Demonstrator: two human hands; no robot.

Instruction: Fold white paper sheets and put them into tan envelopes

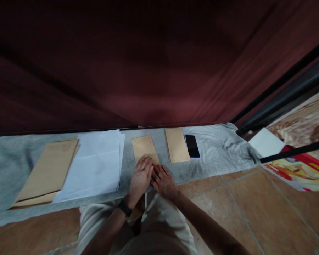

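My left hand [140, 176] lies flat with fingers stretched on the near end of a small brown envelope [144, 147] on a grey cloth [215, 148]. My right hand [163, 180] rests beside it, fingers flat on the cloth at the envelope's near right corner. A black watch is on my left wrist. Another small brown envelope [177, 144] lies to the right, with a black phone [192, 146] next to it.
A stack of white paper sheets [95, 164] and large brown envelopes [46, 171] lie on the cloth at left. A dark red curtain [149, 63] hangs behind. Tiled floor [255, 209], a white sheet [266, 142] and a colourful printed page [300, 171] are at right.
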